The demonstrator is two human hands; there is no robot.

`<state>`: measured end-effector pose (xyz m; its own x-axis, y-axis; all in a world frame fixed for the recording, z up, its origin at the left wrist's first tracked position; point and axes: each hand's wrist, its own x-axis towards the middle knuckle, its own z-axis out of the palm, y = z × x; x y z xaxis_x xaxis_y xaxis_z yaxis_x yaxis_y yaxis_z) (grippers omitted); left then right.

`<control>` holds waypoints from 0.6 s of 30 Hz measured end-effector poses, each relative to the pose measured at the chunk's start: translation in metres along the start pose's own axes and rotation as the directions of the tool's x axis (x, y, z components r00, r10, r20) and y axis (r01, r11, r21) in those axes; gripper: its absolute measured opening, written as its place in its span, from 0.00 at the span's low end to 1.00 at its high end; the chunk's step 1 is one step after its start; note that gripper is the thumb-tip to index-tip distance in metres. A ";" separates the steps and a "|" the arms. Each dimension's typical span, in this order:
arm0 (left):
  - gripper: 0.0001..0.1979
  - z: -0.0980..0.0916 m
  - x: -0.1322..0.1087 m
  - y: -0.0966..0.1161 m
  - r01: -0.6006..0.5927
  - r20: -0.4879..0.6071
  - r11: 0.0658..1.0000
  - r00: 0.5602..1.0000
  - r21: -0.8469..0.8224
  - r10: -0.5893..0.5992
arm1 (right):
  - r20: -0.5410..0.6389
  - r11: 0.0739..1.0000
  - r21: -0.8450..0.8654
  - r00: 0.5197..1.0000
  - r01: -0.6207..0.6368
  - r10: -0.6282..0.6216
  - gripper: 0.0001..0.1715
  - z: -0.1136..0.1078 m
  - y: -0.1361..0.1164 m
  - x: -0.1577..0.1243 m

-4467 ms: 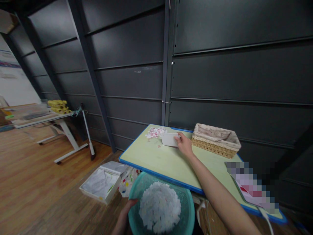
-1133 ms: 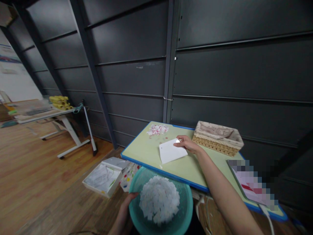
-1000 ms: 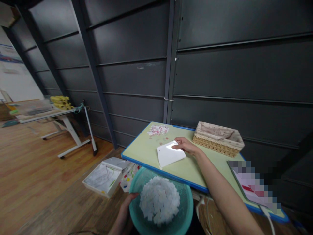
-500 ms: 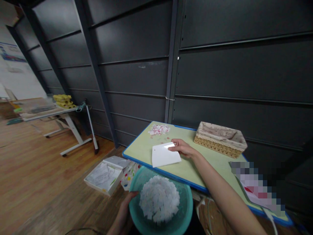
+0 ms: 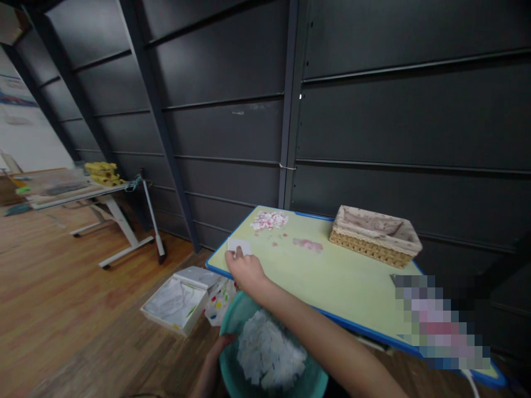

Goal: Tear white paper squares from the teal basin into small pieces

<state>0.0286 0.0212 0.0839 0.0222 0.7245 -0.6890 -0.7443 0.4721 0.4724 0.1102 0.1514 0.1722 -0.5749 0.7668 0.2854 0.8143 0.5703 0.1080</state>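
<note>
My left hand (image 5: 219, 348) grips the left rim of a teal plastic basket (image 5: 229, 367). A heap of small white scraps (image 5: 269, 351), like torn paper, fills its middle. Near the table's left edge, my right hand (image 5: 245, 269) has its fingers closed on a flat white scraper (image 5: 239, 245), partly hidden behind them. The forearm crosses over the basket's upper side. Beyond that hand, a pile of pink and white flakes (image 5: 269, 220) lies on the pale yellow tabletop (image 5: 332, 282), with a few loose pink bits and a pinkish smear (image 5: 307, 245) to its right.
A wicker basket (image 5: 373, 235) with a cloth lining stands at the table's back right. A pixelated flat item (image 5: 440, 323) lies at the right end. An open white box (image 5: 176, 301) and a dotted bag (image 5: 219, 301) sit on the floor left. A dark panelled wall (image 5: 232, 132) rises behind.
My right hand has moved left with the white scraper, from the table's middle to its left edge, uncovering the pinkish smear. My left hand stays on the basket rim.
</note>
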 end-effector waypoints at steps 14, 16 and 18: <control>0.29 0.005 -0.015 -0.011 -0.021 -0.023 0.991 0.999 0.130 0.024 | 0.050 0.928 0.032 0.928 -0.371 0.370 0.28 0.010 0.030 0.034; 0.30 0.004 -0.015 -0.009 0.003 -0.036 0.991 0.999 0.130 0.002 | 0.047 0.911 0.031 0.911 -0.410 0.409 0.27 0.009 0.041 0.033; 0.31 0.003 -0.015 -0.007 0.037 -0.021 0.995 0.999 0.095 -0.035 | 0.040 0.897 0.028 0.897 -0.441 0.440 0.27 0.007 0.053 0.028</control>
<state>0.0348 0.0086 0.0925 0.0339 0.6969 -0.7163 -0.6761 0.5439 0.4971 0.1369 0.2050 0.1788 -0.1611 0.9505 0.2659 0.9818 0.1819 -0.0553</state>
